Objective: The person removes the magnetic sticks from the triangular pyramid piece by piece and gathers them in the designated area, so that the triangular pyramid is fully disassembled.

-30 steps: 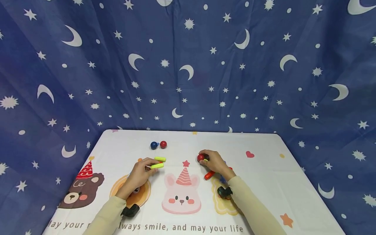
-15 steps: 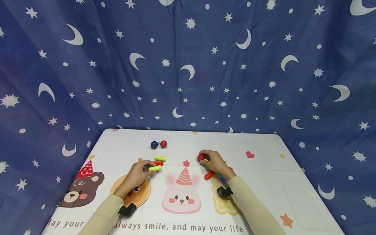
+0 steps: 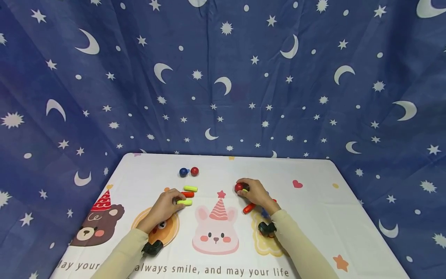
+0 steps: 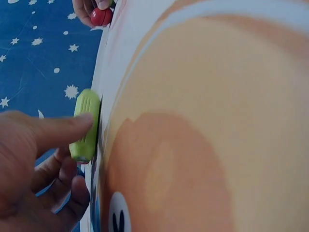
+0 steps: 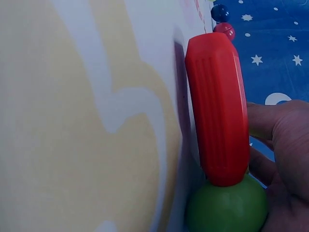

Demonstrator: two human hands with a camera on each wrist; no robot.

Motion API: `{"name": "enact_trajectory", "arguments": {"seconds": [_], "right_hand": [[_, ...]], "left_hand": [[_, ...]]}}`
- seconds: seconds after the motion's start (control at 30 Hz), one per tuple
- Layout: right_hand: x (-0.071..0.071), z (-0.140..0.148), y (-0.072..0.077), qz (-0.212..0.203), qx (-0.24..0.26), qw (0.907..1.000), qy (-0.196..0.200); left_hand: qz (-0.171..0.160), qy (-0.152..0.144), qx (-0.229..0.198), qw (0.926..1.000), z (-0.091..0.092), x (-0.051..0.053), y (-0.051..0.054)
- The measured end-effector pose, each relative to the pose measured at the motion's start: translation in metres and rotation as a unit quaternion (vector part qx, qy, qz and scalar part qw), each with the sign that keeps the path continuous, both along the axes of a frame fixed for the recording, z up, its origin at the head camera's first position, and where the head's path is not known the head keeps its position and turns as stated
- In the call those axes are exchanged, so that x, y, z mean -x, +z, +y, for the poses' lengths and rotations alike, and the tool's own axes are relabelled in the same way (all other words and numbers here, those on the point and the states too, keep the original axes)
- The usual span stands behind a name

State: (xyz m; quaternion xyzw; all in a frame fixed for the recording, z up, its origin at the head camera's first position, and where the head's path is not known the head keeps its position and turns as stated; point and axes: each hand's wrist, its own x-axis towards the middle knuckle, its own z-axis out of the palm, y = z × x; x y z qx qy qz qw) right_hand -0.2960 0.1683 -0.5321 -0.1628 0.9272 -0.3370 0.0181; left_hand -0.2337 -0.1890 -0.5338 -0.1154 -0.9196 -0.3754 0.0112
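Observation:
In the head view my left hand (image 3: 164,206) pinches a yellow-green ridged toy stick (image 3: 184,202) low over the table, the thumb pressing along it in the left wrist view. Just beyond lie a red stick (image 3: 188,194) and a second yellow-green stick (image 3: 190,188). My right hand (image 3: 255,192) holds a red ball (image 3: 238,187), with a bit of yellow-green stick showing under the fingers. Beside that palm, in the right wrist view, a larger-looking red stick (image 5: 217,108) meets a green ball (image 5: 227,205). The green ball is hidden in the head view.
A dark blue ball (image 3: 183,172) and another red ball (image 3: 194,171) rest farther back, with a small light-blue bit between them. The table wears a white cloth (image 3: 306,232) printed with animals. A blue star-patterned curtain (image 3: 223,77) hangs behind.
My left hand has drawn the yellow-green stick slightly nearer to me and lower, uncovering the red stick beyond it. My right hand stays in place.

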Motion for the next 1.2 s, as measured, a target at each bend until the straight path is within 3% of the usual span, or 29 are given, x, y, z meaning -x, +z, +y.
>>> {"name": "enact_trajectory", "arguments": {"seconds": [0.2,0.4,0.87,1.0,1.2], "right_hand": [[0.002,0.0,0.005,-0.001,-0.006,1.0,0.003],[0.004,-0.001,0.007,0.006,-0.004,1.0,0.004],[-0.002,-0.002,0.005,-0.002,-0.013,0.9999,-0.004],[-0.003,-0.002,0.004,-0.003,-0.013,0.9999,-0.006],[-0.003,0.0,0.004,0.002,-0.017,0.9998,-0.003]], "left_hand": [[-0.003,-0.007,0.008,0.9999,-0.002,0.003,0.004],[0.009,0.011,0.024,0.9996,-0.007,0.008,0.006],[0.014,0.021,0.003,0.9997,-0.009,0.005,0.002],[0.014,0.034,-0.003,0.9993,-0.007,0.004,0.006],[-0.015,0.047,-0.035,0.9982,0.003,0.002,0.017]]}}
